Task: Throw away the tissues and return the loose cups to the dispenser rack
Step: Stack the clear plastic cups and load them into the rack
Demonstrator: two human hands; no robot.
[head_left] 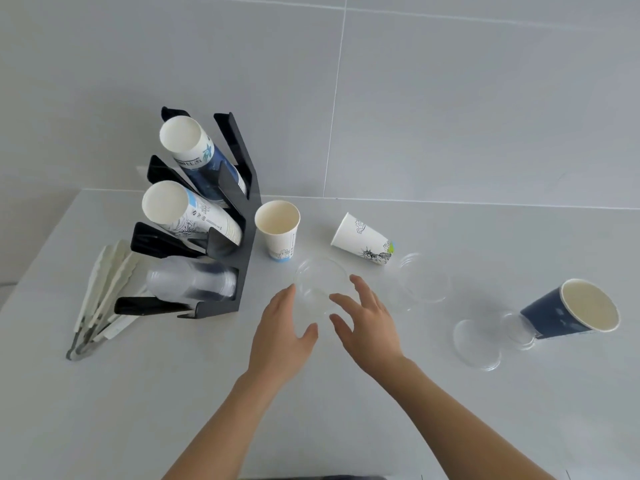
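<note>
Both hands are spread around one clear plastic cup that stands mouth-up on the white surface, just right of the black dispenser rack. The left hand comes at it from the near left, the right hand from the near right, and the cup sits between them, just beyond the palms. The fingers of both hands are open and curved, holding nothing; whether any fingertip is already touching the cup's wall I cannot tell, as the plastic is so transparent. The two hands look about equally near to it.

The cup's long axis is upright, while the matching stack of clear cups lies sideways in the rack's lowest slot, mouths pointing left. So my guess is the cup must be tipped over and carried round to the rack's left side to nest there.

Close on the far side stands an upright white paper cup, the thing likeliest to be knocked. Further right a printed paper cup lies on its side, then more clear cups, and a dark blue cup lies tipped at the far right. White tongs lie left of the rack. I see no tissues.
</note>
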